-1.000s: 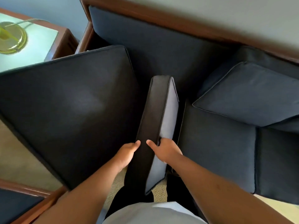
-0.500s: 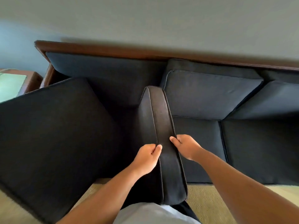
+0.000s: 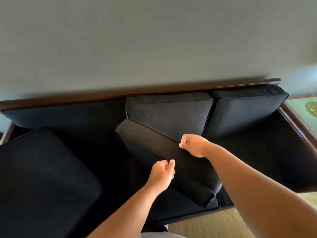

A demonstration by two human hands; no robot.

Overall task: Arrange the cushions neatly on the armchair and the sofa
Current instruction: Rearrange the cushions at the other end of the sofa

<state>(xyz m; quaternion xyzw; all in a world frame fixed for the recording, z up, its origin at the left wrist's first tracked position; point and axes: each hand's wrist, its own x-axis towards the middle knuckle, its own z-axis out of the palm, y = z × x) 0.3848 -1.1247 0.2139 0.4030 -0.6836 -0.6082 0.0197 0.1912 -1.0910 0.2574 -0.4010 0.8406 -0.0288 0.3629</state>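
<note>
The sofa (image 3: 154,90) stretches beyond my fingers, with two back cushions (image 3: 169,115) upright just behind my right hand (image 3: 193,145). A big loose cushion (image 3: 42,177) lies tilted, well left of my left hand (image 3: 161,174). Between my hands the seat cushion (image 3: 154,143) stands on edge, slanting over the seat. Both hands grip its top edge with curled fingers.

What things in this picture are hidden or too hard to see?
Head view:
- the left hand and right hand: fingertips hidden, curled round the held cushion.
- the big cushion on the left: cut off by the left and bottom edges.
- the brass thing on the side table: cut off by the right edge.
- the wooden top rail: blurred.
- the armchair: out of frame.
</note>
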